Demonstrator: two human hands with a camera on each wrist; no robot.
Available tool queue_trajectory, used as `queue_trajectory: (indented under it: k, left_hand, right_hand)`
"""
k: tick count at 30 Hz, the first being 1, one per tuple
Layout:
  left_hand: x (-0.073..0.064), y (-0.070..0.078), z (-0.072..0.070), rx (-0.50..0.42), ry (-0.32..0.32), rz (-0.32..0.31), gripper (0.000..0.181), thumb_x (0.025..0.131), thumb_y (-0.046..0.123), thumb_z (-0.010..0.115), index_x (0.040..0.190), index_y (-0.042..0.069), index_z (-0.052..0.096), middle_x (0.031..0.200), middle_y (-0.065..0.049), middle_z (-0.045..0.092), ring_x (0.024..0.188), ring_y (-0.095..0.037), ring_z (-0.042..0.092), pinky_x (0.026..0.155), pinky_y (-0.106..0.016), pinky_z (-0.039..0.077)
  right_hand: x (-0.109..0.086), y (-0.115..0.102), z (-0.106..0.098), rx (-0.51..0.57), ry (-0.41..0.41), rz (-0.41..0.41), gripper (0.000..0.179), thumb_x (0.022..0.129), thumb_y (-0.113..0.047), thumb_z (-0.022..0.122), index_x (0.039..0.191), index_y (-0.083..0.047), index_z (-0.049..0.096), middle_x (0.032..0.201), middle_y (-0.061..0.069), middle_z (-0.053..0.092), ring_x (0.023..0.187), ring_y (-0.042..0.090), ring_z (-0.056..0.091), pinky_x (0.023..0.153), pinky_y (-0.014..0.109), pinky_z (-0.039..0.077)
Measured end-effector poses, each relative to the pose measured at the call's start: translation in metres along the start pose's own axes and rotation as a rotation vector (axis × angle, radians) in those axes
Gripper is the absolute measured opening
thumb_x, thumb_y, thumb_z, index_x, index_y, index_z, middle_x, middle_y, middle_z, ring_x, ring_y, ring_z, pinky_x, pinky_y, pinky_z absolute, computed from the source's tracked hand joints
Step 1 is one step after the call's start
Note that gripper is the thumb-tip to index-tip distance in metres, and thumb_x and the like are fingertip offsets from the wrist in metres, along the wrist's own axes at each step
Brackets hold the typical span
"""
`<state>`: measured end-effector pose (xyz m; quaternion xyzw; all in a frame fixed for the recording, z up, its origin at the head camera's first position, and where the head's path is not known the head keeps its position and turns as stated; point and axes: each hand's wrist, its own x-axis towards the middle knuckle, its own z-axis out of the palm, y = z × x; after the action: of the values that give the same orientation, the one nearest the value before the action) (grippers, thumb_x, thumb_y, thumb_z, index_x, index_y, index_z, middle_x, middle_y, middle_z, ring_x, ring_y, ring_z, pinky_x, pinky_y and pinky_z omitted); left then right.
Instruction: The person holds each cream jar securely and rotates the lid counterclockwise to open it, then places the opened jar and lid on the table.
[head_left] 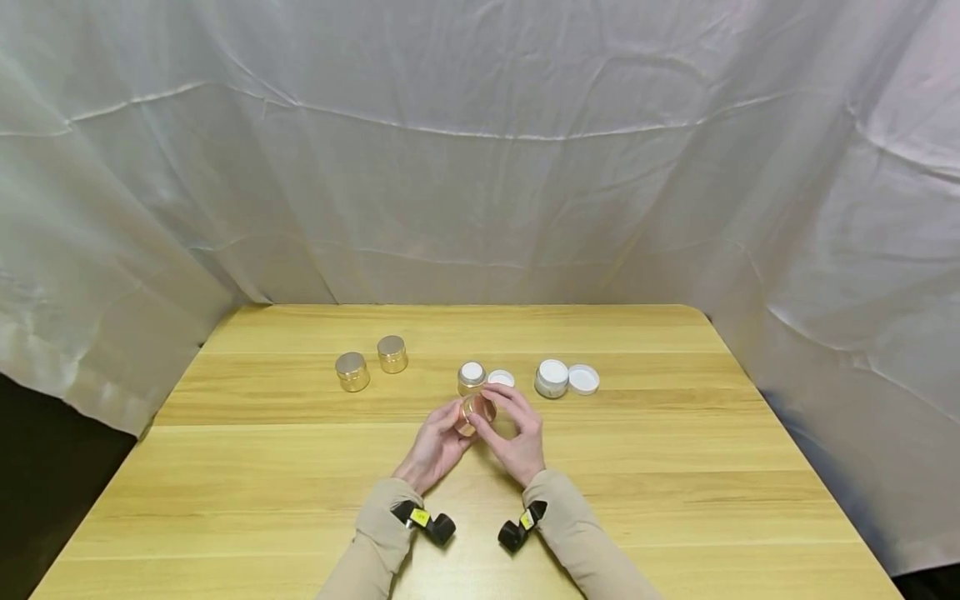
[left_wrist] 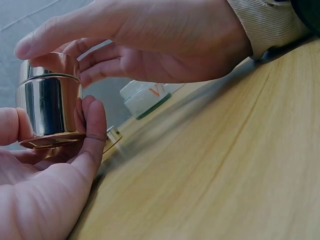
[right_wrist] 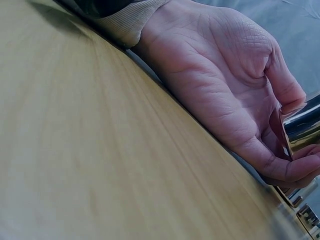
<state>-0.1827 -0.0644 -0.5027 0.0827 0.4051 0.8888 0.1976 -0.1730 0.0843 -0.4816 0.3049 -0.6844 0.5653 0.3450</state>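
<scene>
Just above the front middle of the table, both hands meet around a shiny gold jar point(head_left: 467, 423) with a gold lid point(left_wrist: 56, 64). My left hand point(head_left: 433, 452) grips the jar body low down, thumb on one side and fingers curled round the other. From the right, my right hand point(head_left: 522, 440) holds the lid between thumb and fingers, its palm over the top. In the left wrist view a thin seam line runs between lid and body, and the jar stands slightly tilted. My left palm point(right_wrist: 215, 95) faces the camera in the right wrist view.
Behind the hands stands a gold jar point(head_left: 472, 375) with a white top, a white upturned lid point(head_left: 501, 378) beside it. Farther right are a pale jar point(head_left: 552, 382) and another white lid point(head_left: 583, 380). Two lidded gold jars point(head_left: 352, 373) point(head_left: 392, 356) stand left.
</scene>
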Motion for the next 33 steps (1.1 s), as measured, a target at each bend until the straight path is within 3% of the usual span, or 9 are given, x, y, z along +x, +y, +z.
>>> queue_trajectory:
  k: [10, 17, 25, 33]
  left_hand:
    - [0.0001, -0.0012, -0.0007, 0.001, -0.002, 0.003, 0.046, 0.110, 0.012, 0.027, 0.151, -0.010, 0.026, 0.122, 0.004, 0.065, 0.115, -0.008, 0.061, 0.100, -0.026, 0.053]
    - [-0.0001, 0.0001, -0.0003, -0.004, 0.012, -0.015, 0.047, 0.110, 0.013, 0.025, 0.150, -0.011, 0.024, 0.121, 0.004, 0.062, 0.113, -0.008, 0.059, 0.101, -0.023, 0.051]
    - [0.0006, 0.0001, -0.0011, -0.005, 0.003, -0.009, 0.052, 0.110, 0.015, 0.028, 0.153, -0.013, 0.016, 0.125, 0.003, 0.062, 0.118, -0.009, 0.059, 0.105, -0.027, 0.050]
    - [0.0001, -0.0005, -0.0020, -0.015, 0.007, -0.007, 0.042, 0.110, 0.015, 0.030, 0.146, -0.006, 0.034, 0.121, 0.004, 0.063, 0.113, -0.008, 0.060, 0.101, -0.025, 0.050]
  right_hand:
    - [-0.0011, -0.0010, -0.0001, -0.030, -0.010, 0.034, 0.041, 0.064, 0.019, 0.082, 0.102, 0.017, 0.067, 0.104, 0.037, 0.064, 0.099, 0.044, 0.064, 0.105, 0.019, 0.051]
    - [-0.0007, 0.0018, -0.0009, 0.069, -0.067, 0.015, 0.036, 0.068, 0.025, 0.073, 0.102, 0.019, 0.065, 0.106, 0.040, 0.063, 0.101, 0.047, 0.063, 0.107, 0.022, 0.051]
    - [-0.0004, -0.0011, -0.0008, -0.076, -0.012, 0.066, 0.039, 0.068, 0.015, 0.081, 0.105, 0.017, 0.068, 0.104, 0.035, 0.066, 0.099, 0.043, 0.064, 0.103, 0.014, 0.049]
    - [0.0000, -0.0022, -0.0018, 0.004, -0.070, 0.069, 0.034, 0.071, 0.019, 0.075, 0.105, 0.017, 0.067, 0.107, 0.036, 0.064, 0.103, 0.040, 0.064, 0.105, 0.018, 0.050]
